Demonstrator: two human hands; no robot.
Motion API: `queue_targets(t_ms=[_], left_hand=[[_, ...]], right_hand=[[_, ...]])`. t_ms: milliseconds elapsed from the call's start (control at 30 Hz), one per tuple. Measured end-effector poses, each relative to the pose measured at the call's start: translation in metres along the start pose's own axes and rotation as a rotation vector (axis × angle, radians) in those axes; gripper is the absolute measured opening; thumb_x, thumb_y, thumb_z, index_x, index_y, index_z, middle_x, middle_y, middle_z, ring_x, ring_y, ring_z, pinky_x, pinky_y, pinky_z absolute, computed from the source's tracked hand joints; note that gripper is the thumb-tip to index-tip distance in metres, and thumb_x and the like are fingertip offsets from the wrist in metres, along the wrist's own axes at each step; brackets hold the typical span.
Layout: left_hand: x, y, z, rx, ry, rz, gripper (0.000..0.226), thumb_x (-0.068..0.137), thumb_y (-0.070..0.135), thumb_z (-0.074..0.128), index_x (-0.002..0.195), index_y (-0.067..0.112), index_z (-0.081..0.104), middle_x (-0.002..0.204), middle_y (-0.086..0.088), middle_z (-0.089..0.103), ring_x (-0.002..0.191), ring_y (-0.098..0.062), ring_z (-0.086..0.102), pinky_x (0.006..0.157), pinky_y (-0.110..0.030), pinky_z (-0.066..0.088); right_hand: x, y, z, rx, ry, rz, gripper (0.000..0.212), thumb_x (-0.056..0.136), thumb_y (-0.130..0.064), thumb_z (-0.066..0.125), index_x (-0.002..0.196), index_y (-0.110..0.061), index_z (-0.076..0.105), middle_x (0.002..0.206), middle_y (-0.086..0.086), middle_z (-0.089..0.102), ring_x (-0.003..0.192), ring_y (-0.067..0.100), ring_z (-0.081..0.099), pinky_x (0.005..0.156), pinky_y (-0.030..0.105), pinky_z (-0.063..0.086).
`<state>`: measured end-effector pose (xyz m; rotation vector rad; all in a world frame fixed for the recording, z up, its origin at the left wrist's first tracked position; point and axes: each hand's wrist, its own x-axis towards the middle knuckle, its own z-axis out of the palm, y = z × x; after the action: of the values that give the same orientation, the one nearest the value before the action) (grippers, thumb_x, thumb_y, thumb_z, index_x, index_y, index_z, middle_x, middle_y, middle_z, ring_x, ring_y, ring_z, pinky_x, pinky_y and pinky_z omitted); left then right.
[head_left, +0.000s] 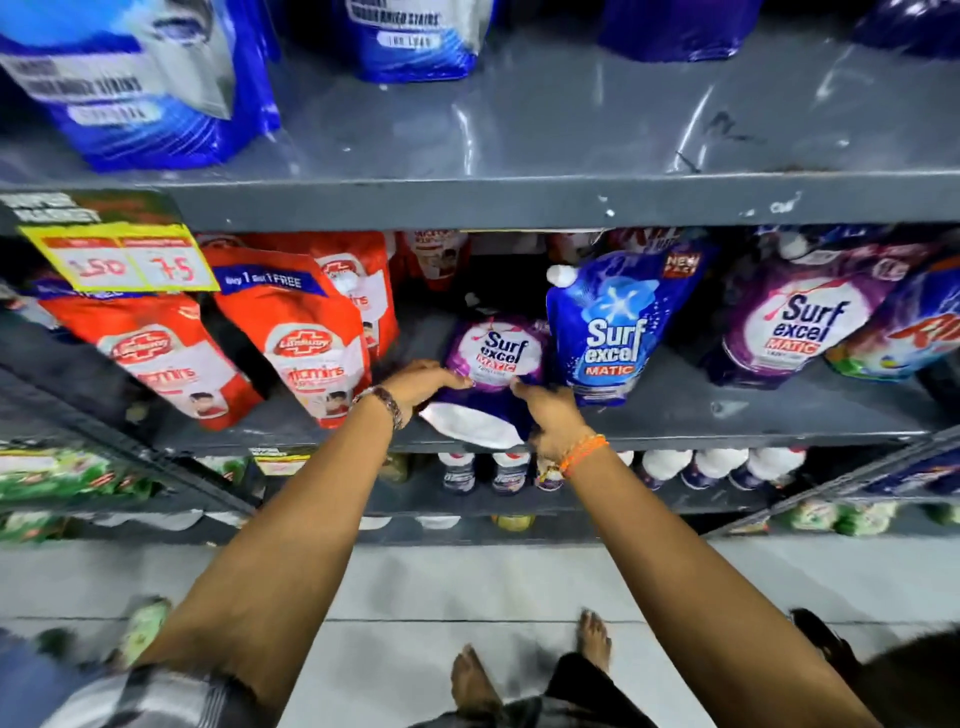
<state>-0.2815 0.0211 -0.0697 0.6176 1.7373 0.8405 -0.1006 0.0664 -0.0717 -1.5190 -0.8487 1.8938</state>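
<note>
A purple Surf Excel Matic pouch (493, 358) lies tilted on the grey middle shelf (727, 415), its white bottom hanging over the shelf's front edge. My left hand (421, 387) grips its left side, fingers curled over the front. My right hand (550, 415) grips its lower right corner. Just to its right stands a blue Surf Excel Matic pouch (613, 327), touching the purple one.
Red Lifebuoy refill pouches (296, 332) fill the shelf's left; a yellow price tag (122, 257) hangs above them. Another purple Surf pouch (800, 322) stands at right. Blue pouches (135, 78) sit on the upper shelf. Bottles (511, 470) line the lower shelf. My bare feet (472, 680) stand on tiled floor.
</note>
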Motion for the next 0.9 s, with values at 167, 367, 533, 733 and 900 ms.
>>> queue_targets(t_ms=[167,367,533,733,900], left_hand=[[-0.028,-0.007,0.005,-0.187,0.034,0.010,0.063,0.071,-0.014,0.072,0.128,0.005,0.052,0.126,-0.009,0.061,0.127,-0.029,0.053,0.088,-0.028,0.047],[-0.035,-0.015,-0.005,-0.272,0.103,0.211,0.072,0.061,-0.022,0.074,0.123,0.010,0.054,0.113,-0.010,0.067,0.109,-0.027,0.063,0.079,-0.026,0.053],[-0.040,-0.010,-0.010,-0.234,0.170,0.360,0.073,0.064,-0.021,0.074,0.105,0.035,0.052,0.113,0.003,0.066,0.103,-0.007,0.061,0.080,-0.016,0.050],[-0.036,-0.002,-0.004,-0.344,0.276,0.443,0.099,0.071,-0.025,0.066,0.149,0.024,0.029,0.142,-0.004,0.053,0.127,-0.019,0.053,0.099,-0.035,0.052],[-0.015,0.011,0.000,-0.393,0.354,0.382,0.108,0.078,-0.024,0.059,0.157,0.025,0.003,0.156,-0.009,0.040,0.136,-0.021,0.045,0.114,-0.049,0.040]], right_hand=[[-0.017,-0.004,-0.011,-0.155,-0.227,0.089,0.033,0.084,0.000,0.070,0.115,-0.011,0.063,0.103,0.009,0.072,0.077,0.017,0.066,0.048,0.025,0.050],[-0.011,-0.001,0.003,-0.118,-0.230,-0.092,0.063,0.073,0.021,0.069,0.120,-0.019,0.053,0.126,0.015,0.067,0.118,0.034,0.063,0.093,0.057,0.054],[-0.015,-0.014,0.009,-0.208,-0.259,-0.268,0.079,0.074,0.023,0.067,0.137,-0.016,0.039,0.113,0.014,0.066,0.103,0.021,0.063,0.079,0.028,0.057],[-0.004,-0.029,0.032,-0.342,-0.201,-0.509,0.081,0.075,0.015,0.071,0.144,-0.007,0.036,0.128,0.012,0.062,0.112,0.021,0.062,0.085,0.019,0.057],[0.013,-0.036,0.048,-0.419,-0.127,-0.631,0.067,0.076,0.011,0.072,0.137,-0.007,0.047,0.127,0.005,0.065,0.116,0.019,0.062,0.104,0.038,0.051]])
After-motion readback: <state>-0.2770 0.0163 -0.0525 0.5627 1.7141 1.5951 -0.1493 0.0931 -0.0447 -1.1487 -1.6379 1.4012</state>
